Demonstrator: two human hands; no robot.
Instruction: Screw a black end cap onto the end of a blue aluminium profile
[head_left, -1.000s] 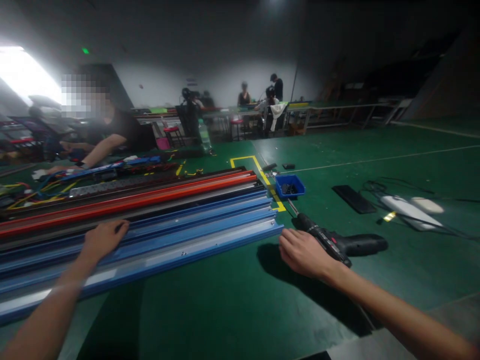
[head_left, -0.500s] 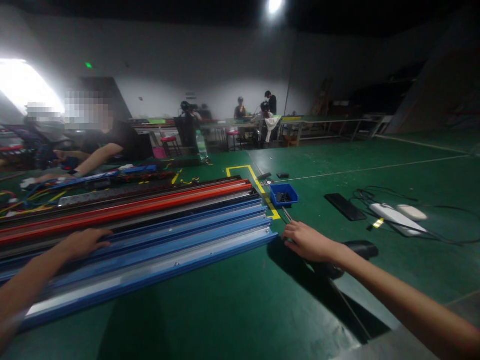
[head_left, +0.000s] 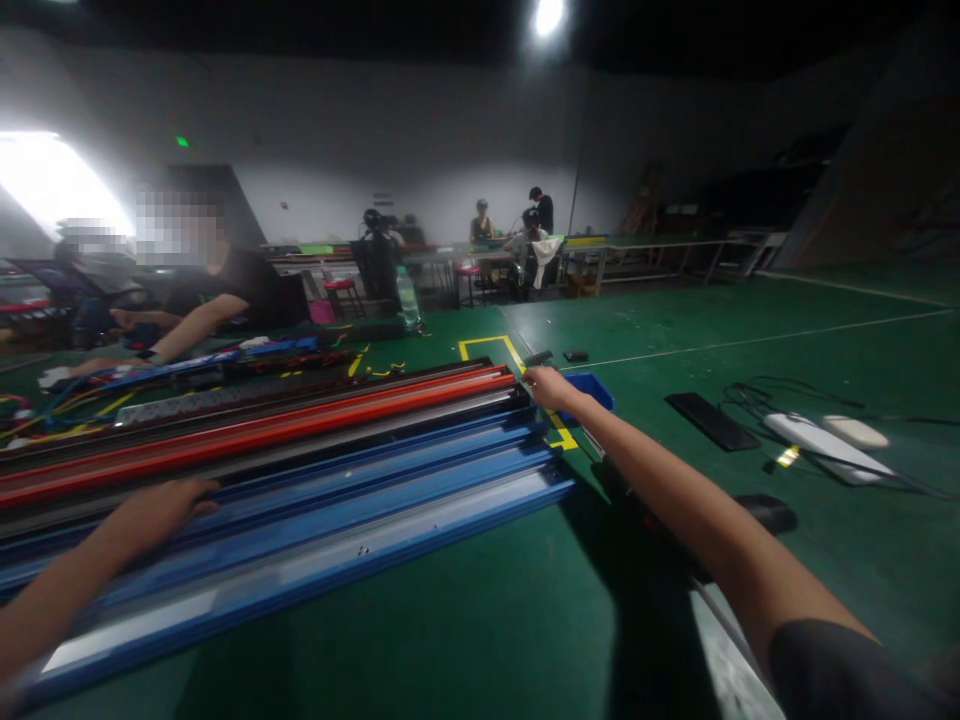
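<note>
Long channel-shaped rails lie side by side on the green table: blue rails (head_left: pixel 442 478) nearest me, then black ones, with a red-orange rail (head_left: pixel 420 398) further back. My left hand (head_left: pixel 161 515) rests across the blue and black rails at the left, fingers stretched over them and the thumb a little apart. At the far right ends of the black and red rails is my right hand (head_left: pixel 551 388), its fingers pinched together. What sits between those fingers is too small to make out. Behind the right wrist, a blue bin (head_left: pixel 600 392) is partly covered.
Yellow tape (head_left: pixel 484 345) marks the table near the rail ends. To the right lie a black flat object (head_left: pixel 712 420), a white device (head_left: pixel 825 448) and cables. A dark tool (head_left: pixel 765 513) is partly behind my right forearm. A co-worker (head_left: pixel 232 300) reaches over wires at left; a bottle (head_left: pixel 408 300) stands behind.
My right hand has moved away from beside the blue bin, forward and left to the rail ends. The left hand stays on the rails. The view has shifted slightly.
</note>
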